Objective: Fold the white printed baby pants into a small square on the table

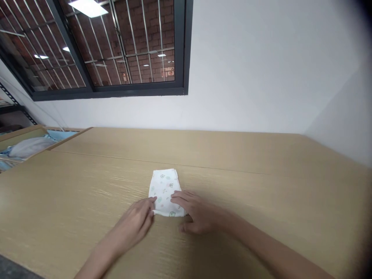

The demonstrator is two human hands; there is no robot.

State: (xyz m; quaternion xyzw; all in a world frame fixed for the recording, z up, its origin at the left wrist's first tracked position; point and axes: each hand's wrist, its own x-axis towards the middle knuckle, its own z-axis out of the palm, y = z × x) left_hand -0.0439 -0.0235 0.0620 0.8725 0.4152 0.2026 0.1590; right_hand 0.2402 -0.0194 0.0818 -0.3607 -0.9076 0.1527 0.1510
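Note:
A small folded white cloth (164, 188) printed with little coloured figures lies flat on the tan tabletop. At its lower left edge is my left hand (136, 219), fingers curled and closed with the tips pinching the fabric's margin. My right hand (197, 211) rests over the lower right side of the cloth. Its fingers lie stretched on the fabric while the thumb stands apart near the table surface. Part of the right edge is hidden beneath those fingers.
The wide tan table (247, 201) has a seam across its far part and meets a white wall (250, 69). An open box (84, 131) with pale blue and white fabric (31, 147) stands at the left. Above is a dark-framed barred window (136, 91).

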